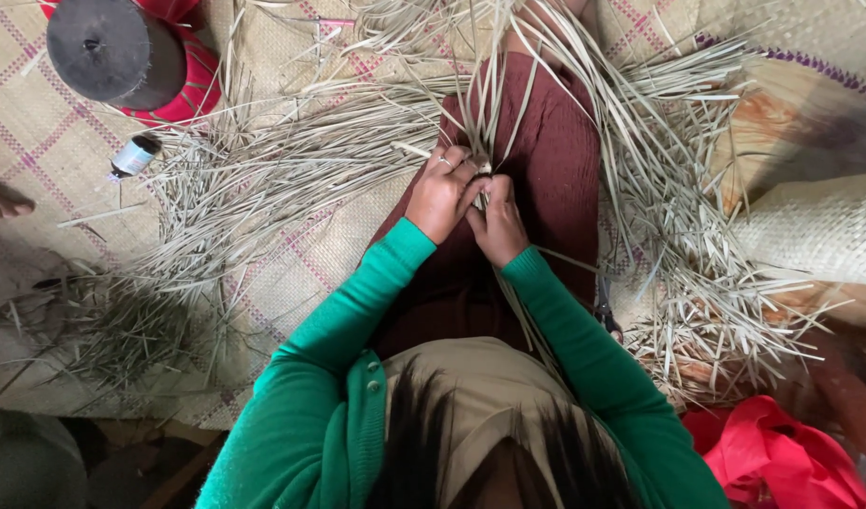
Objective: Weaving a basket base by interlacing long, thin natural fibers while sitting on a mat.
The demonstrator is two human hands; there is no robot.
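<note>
The left hand (441, 193) and the right hand (497, 224) sit close together over the dark red skirt (546, 179), in the middle of the woven mat (37, 132). Both hands are closed, pinching thin pale grass strips (480, 141) between the fingers. More loose strips (263, 179) lie spread all over the mat on both sides. A black round pot (113, 47) stands at the mat's far left corner, with a small bottle (133, 156) just beside it. A red cloth (782, 457) lies at the near right corner.

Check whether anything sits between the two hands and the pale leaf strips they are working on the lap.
Nothing visible does. The left hand and right hand already pinch the pale leaf strips directly, over the maroon skirt; loose strips lie all around.
</note>
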